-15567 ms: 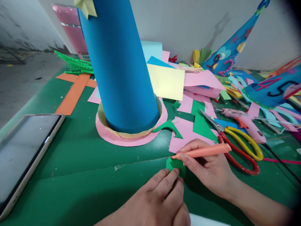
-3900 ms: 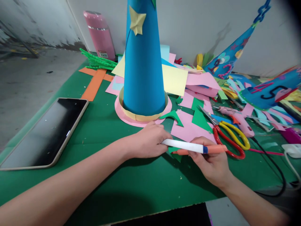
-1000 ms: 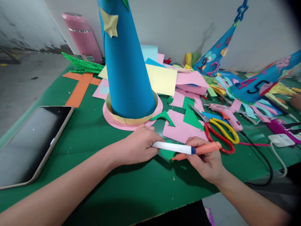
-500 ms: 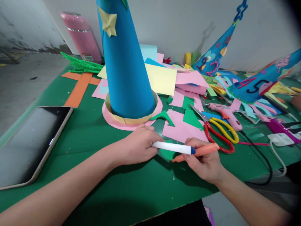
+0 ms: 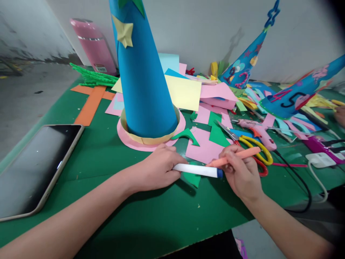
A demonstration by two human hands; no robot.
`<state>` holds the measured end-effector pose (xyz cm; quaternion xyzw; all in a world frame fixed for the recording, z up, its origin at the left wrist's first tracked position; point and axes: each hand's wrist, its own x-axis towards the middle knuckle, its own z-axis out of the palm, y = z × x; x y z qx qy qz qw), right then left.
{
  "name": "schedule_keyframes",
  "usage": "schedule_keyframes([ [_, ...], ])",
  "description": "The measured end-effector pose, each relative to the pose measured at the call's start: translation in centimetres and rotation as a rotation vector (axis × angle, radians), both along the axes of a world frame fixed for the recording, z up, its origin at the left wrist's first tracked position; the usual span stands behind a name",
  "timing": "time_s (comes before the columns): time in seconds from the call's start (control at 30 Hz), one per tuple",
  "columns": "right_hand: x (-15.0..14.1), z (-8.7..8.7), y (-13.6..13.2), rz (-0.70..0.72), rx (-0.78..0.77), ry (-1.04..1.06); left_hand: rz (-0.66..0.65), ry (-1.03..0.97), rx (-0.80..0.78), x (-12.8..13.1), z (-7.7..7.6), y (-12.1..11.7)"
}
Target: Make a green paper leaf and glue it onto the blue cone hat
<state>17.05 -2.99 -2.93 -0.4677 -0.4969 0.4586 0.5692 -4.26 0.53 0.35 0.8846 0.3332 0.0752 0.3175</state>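
Note:
My left hand (image 5: 159,167) is closed around one end of a white marker (image 5: 196,169), whose dark blue end points right. Behind and below the marker shows a small green paper piece (image 5: 193,180), close to my left fingertips; whether they touch it is hidden. Between thumb and fingers, my right hand (image 5: 242,178) grips an orange marker (image 5: 237,156), its tip pointing left just above the white one. Beyond my left hand stands a tall blue paper cone hat (image 5: 147,86) with a yellow star, set on a pink brim (image 5: 129,143).
Scissors (image 5: 256,150) with red and yellow handles lie beside my right hand, near a pink glue gun (image 5: 260,133). A phone (image 5: 35,169) lies at left. A pink bottle (image 5: 94,46), paper scraps (image 5: 184,91) and two decorated cone hats (image 5: 239,72) stand behind. Another person's hand (image 5: 340,116) shows far right.
My right hand has lifted the orange marker up and away from the green paper piece, turning slightly. The left hand with the white marker stays nearly in place. The view has shifted slightly.

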Motion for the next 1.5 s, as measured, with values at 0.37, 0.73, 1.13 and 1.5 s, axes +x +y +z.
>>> schedule_keyframes([
  [0.37,-0.3,0.1,0.6,-0.077,-0.07,0.168,0.441,-0.401,0.299,-1.1,0.7,-1.8],
  [0.73,-0.4,1.2,0.1,0.094,0.003,-0.004,0.102,-0.013,0.985,3.2,-2.5,-8.5],
  [1.13,-1.6,3.0,2.9,0.431,0.055,-0.272,0.116,0.067,0.893,3.4,-3.4,-8.7],
  [1.5,-1.3,1.7,2.7,0.489,0.023,-0.247,0.221,-0.138,0.702,2.3,-2.1,-7.8],
])
